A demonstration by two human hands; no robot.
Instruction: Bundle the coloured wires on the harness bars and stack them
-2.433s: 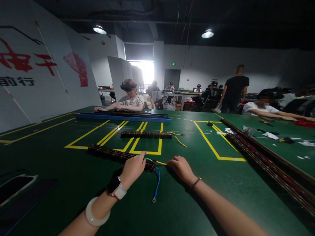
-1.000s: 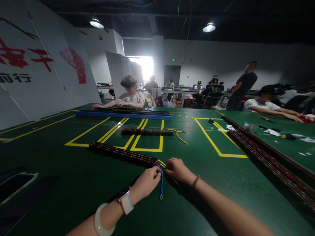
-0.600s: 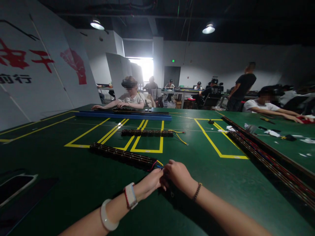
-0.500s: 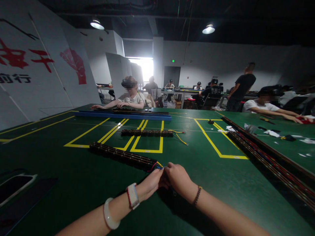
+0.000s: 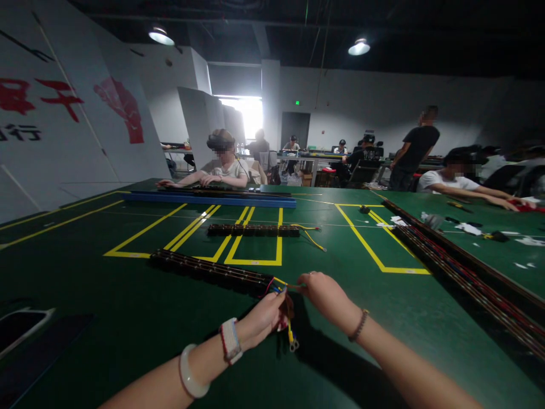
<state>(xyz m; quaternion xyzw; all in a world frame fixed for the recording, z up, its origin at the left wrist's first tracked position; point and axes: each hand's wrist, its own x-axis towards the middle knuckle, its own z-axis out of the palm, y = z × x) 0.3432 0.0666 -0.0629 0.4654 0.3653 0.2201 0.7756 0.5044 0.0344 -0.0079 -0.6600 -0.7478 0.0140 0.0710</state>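
Observation:
My left hand (image 5: 264, 314) is closed around coloured wires (image 5: 277, 284) at the right end of a long black strip-like assembly (image 5: 208, 270), which lies slanted on the green table. Yellow leads with ring terminals (image 5: 293, 342) hang out below that hand. To its right, my right hand (image 5: 326, 292) has its fingers pinched together. A thin brownish strip (image 5: 294, 286) spans the short gap between the two hands; its exact kind is too small to tell. A second black assembly (image 5: 253, 230) with yellow ring-ended leads (image 5: 313, 238) lies farther back.
Yellow tape outlines (image 5: 357, 238) mark the green table. At right runs a long dark rail with red wires (image 5: 464, 284), near white scraps (image 5: 468, 228). A blue channel (image 5: 208, 199) lies before a seated person (image 5: 225, 165). A phone-like object (image 5: 25, 329) rests at left.
My right hand has moved right, away from my left hand, and the brownish strip now shows between them. The yellow leads with ring terminals have come into view below my left hand.

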